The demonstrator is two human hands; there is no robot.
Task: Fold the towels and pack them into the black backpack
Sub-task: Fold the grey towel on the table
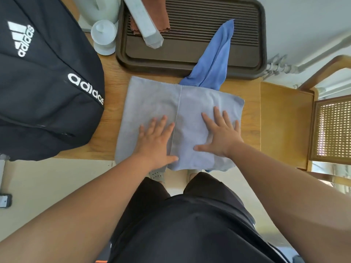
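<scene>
A pale grey-blue towel (152,103) lies spread on the wooden table (108,118), with its right part folded over along a seam down the middle. My left hand (155,139) presses flat on it just left of that seam. My right hand (220,133) lies flat on the folded right part, fingers spread. A brighter blue towel (214,59) lies bunched behind it, partly tucked under it and draped onto a brown tray. The black backpack (43,82) sits at the table's left end.
The brown slatted tray (245,44) at the back holds a rust-brown cloth (161,18) and a long pale block (144,21). A white lidded cup (103,35) stands beside it. A wooden chair (284,122) with a cane panel stands to the right.
</scene>
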